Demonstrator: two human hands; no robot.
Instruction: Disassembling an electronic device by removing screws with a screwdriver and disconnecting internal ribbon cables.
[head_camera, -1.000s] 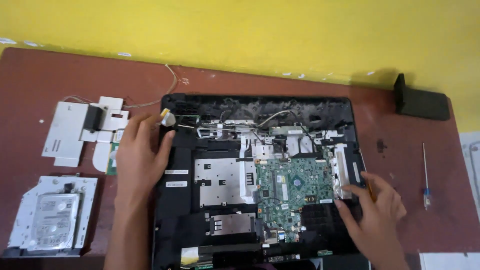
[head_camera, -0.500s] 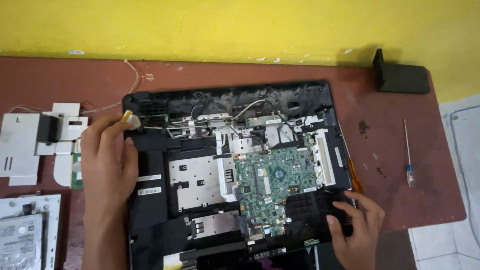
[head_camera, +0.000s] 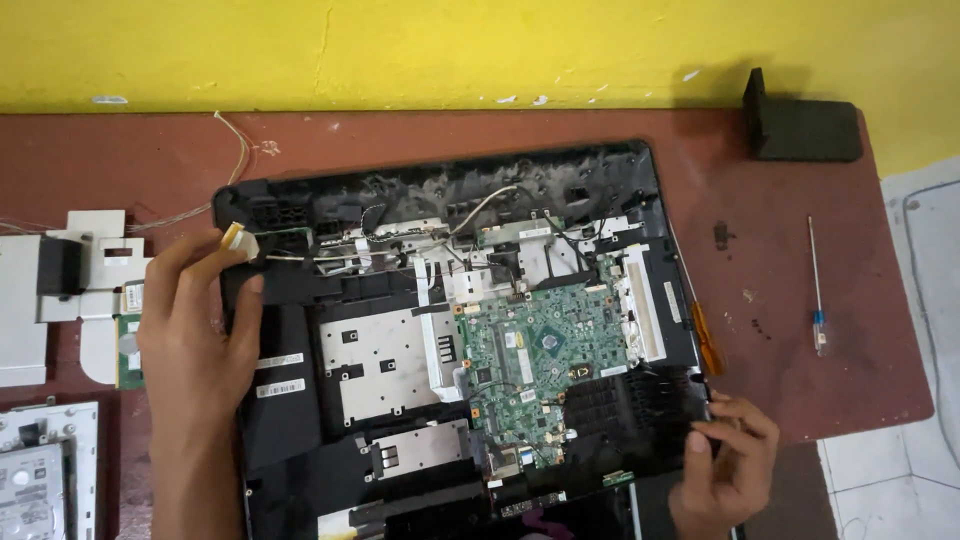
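The opened laptop base (head_camera: 450, 330) sat flat in the middle of the reddish-brown table (head_camera: 780, 300), its bottom edge cut off by the frame. The green motherboard (head_camera: 545, 350) was exposed, sitting between the two hands, closer to the right-hand fingers.

The left hand (head_camera: 195, 330) lay on the base's left side, fingers curled over the top-left corner, with thumb and forefinger pinched on a small yellowish tab (head_camera: 232, 236). Couldn't really tell what that tab was, too small. The right hand (head_camera: 725, 460) gripped the lower-right edge of the base, fingers bent around the black vent grille (head_camera: 625, 400); part of the hand dropped out of the frame.

Just above the right-hand fingers an orange-handled screwdriver (head_camera: 705, 335) lay along the base's right rim. Further right, well apart, was a thin blue-handled screwdriver (head_camera: 817, 300), and beyond it, by the yellow wall (head_camera: 480, 50), a black block (head_camera: 800, 125).

Left of the left-hand fingers were white metal brackets (head_camera: 60, 290), partly cropped, and below them a hard drive (head_camera: 40, 480), only half visible. Thin loose wires (head_camera: 235, 150) trailed off above the left-hand fingertips.
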